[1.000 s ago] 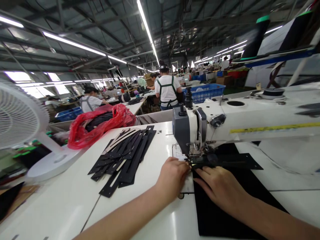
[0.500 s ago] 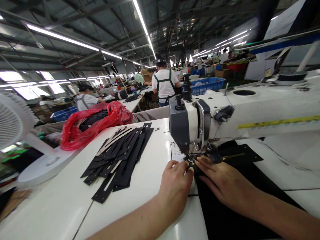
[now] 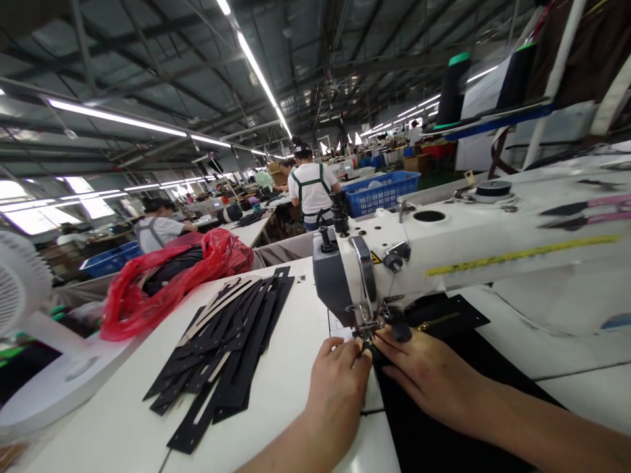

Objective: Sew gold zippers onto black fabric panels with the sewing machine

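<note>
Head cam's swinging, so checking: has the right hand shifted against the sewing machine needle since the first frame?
Yes. The right hand has moved up toward the needle, fingertips now at the presser foot, not below it.

What's above the grip?
The sewing machine head (image 3: 340, 276), right over the left hand (image 3: 338, 394) and right hand (image 3: 424, 374).
And to their left?
Cut strips (image 3: 221, 355) on the table (image 3: 280, 420), a plastic bag (image 3: 167, 289) behind them, a fabric panel (image 3: 434, 401) under the right hand

Glossy white painted metal forms the sewing machine (image 3: 434, 243), smooth glossy laminate tops the desk (image 3: 103, 407), beside matt black strips (image 3: 241, 361) and a thin, shiny red plastic bag (image 3: 129, 315).
</note>
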Demonstrator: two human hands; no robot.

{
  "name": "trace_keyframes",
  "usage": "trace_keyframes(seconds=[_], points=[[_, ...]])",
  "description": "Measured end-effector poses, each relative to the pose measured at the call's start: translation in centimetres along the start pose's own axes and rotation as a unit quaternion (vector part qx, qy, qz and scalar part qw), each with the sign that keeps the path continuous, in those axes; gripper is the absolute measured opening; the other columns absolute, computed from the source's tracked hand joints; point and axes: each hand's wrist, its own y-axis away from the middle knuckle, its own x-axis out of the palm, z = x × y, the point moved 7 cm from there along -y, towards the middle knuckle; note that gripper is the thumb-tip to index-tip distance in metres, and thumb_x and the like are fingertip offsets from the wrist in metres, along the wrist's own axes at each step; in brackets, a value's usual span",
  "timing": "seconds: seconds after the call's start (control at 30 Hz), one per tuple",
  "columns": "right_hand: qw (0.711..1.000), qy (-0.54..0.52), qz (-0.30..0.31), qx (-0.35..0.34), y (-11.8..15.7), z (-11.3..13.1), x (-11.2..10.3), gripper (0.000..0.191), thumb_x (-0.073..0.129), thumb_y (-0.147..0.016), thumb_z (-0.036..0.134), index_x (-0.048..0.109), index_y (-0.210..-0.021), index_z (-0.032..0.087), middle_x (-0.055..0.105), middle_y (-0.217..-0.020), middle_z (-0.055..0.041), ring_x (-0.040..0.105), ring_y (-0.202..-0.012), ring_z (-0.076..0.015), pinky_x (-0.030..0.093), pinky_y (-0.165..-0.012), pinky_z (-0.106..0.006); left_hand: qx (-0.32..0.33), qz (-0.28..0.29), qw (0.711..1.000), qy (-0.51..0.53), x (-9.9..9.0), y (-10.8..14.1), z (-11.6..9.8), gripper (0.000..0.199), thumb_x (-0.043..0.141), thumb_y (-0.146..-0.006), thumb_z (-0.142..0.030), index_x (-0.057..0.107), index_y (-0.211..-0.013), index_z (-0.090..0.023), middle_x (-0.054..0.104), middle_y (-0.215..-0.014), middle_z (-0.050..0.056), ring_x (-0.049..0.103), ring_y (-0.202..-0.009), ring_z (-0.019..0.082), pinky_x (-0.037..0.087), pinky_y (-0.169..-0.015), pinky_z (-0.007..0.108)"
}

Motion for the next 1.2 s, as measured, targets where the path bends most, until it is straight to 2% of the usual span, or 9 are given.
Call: trace_keyframes(seconds=[0.17,0.53,0.7,1.07,1.2], points=[[1.0,0.001,0.021,0.009,-0.2,-0.3,0.2,0.038,0.045,-0.085,0.013,0.051,-0.122,0.015,0.06,-0.116,-0.0125,0.055,-0.107,-0.0221,0.044,-0.095,-0.04,-0.009,0.014,1.0,-0.001,0.5,-0.2,0.3,0.024,0.039,-0.093,-0.017,0.061,-0.086,-0.015,0.065,-0.086,0.007,0.062,-0.074,0.02,0.048,-0.072,0.038],[0.999,0.022,0.02,0.017,-0.3,-0.7,0.4,0.035,0.046,-0.083,0.011,0.054,-0.117,0.014,0.061,-0.112,-0.013,0.058,-0.101,-0.0233,0.047,-0.089,-0.042,-0.02,0.042,0.999,0.009,1.4,-0.3,1.1,0.006,0.06,-0.082,-0.013,0.062,-0.087,-0.015,0.065,-0.087,0.006,0.061,-0.076,0.02,0.047,-0.074,0.037],[0.999,0.027,0.036,0.019,-0.4,-0.9,0.8,0.035,0.044,-0.084,0.011,0.052,-0.118,0.015,0.061,-0.111,-0.013,0.058,-0.101,-0.0231,0.047,-0.09,-0.043,-0.02,0.022,0.999,0.025,1.2,-0.3,1.3,0.006,0.056,-0.083,-0.01,0.06,-0.08,-0.013,0.066,-0.085,0.005,0.061,-0.075,0.019,0.047,-0.073,0.036],[0.999,0.022,0.02,0.019,-0.3,-1.2,1.1,0.039,0.042,-0.087,0.013,0.047,-0.125,0.017,0.06,-0.115,-0.0103,0.057,-0.105,-0.0202,0.045,-0.095,-0.041,-0.046,0.009,0.999,0.014,1.4,-0.5,1.6,0.013,0.054,-0.084,-0.008,0.055,-0.073,-0.013,0.063,-0.075,0.003,0.059,-0.066,0.017,0.045,-0.07,0.034],[0.996,0.086,0.007,-0.003,-0.6,-1.2,0.5,0.038,0.046,-0.086,0.017,0.048,-0.124,0.017,0.061,-0.114,-0.0107,0.058,-0.104,-0.022,0.048,-0.091,-0.042,-0.048,-0.016,0.999,0.02,1.3,-0.5,1.7,0.011,0.058,-0.081,-0.008,0.055,-0.073,-0.015,0.064,-0.076,0.001,0.06,-0.067,0.016,0.044,-0.069,0.032]])
